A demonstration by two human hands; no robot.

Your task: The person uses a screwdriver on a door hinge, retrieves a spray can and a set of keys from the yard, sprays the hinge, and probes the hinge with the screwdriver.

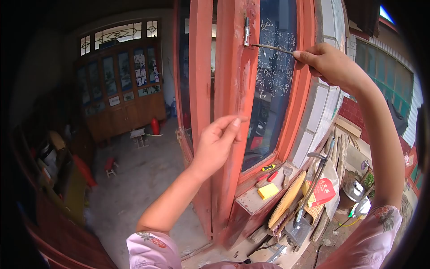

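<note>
Rising in long vertical strips, the red-painted wooden frame [228,85] was scuffed in patches and bordered a tall, smooth glass pane [274,96] covered in pale, squiggly flecks. Beneath it jutted a flat, stained ledge [251,202]. Of the two bare hands, the right hand [328,63] pinched one thin, rough stick-like tool [275,48] between thumb and bent fingers, its tip just beside a cylindrical metal bolt [247,32] on the frame. The left hand [214,147] was lower, its fingers loosely curled and slightly parted, thumb near forefinger; whether it touched the frame could not be told. Near the ledge's far end were one flat-bladed scraper [287,172], one blocky yellow sponge [268,191], two red handles [272,176] and one yellow-and-black handle [268,167].
</note>
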